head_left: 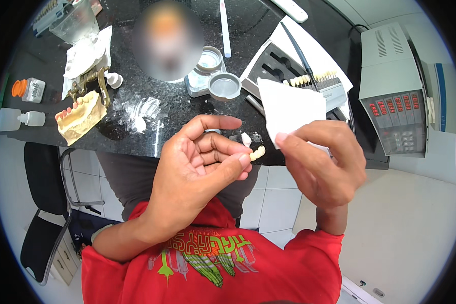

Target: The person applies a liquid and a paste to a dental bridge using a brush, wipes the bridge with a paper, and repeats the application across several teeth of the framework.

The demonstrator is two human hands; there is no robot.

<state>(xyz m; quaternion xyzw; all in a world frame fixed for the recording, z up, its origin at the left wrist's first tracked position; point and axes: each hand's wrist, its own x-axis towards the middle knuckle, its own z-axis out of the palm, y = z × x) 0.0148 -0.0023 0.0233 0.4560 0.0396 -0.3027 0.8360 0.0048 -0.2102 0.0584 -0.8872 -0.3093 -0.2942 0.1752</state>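
Observation:
Between the thumb and fingertips of my left hand sits a small cream-coloured dental bridge, several joined tooth shapes sticking out past the fingers. My right hand pinches a white sheet of tissue by its lower edge, to the right of the bridge and apart from it. A small white lump lies on the dark countertop just beyond my left fingertips. Part of the bridge is hidden by my left thumb and fingers.
On the speckled black counter, a plaster dental model stands by a brass articulator at left. White powder, an open grey-rimmed jar, a tooth shade guide and an orange-capped bottle are around. At right stands a control box.

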